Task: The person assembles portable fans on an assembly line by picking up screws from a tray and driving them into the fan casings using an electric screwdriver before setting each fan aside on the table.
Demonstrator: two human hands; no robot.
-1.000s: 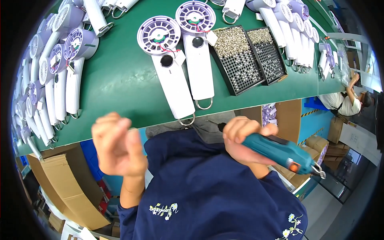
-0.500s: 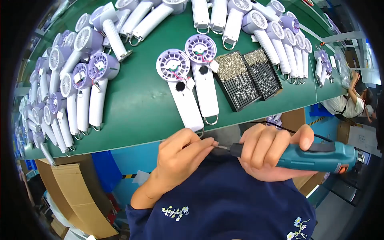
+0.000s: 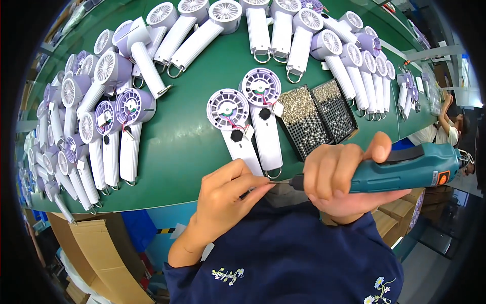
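Closest to us, below the hands, is our dark blue shirt (image 3: 283, 243). Our right hand (image 3: 336, 177) has its fingers wrapped round a teal electric screwdriver (image 3: 400, 169), thumb raised, in front of the green table (image 3: 172, 152). Our left hand (image 3: 225, 197) pinches thumb and fingertips together at the tip of the bit (image 3: 283, 183); we cannot tell what lies between them. Beyond, we see two open fans (image 3: 227, 110) beside two screw trays (image 3: 305, 119), then rows of other fans (image 3: 226, 14).

Cardboard carton (image 3: 104, 248), lower left, near dark-blue object (image 3: 138, 230). Striped tape (image 3: 165, 231) on light-blue floor (image 3: 175, 215). Brown boxes (image 3: 397, 209), lower right. Co-worker (image 3: 441, 135), far right.
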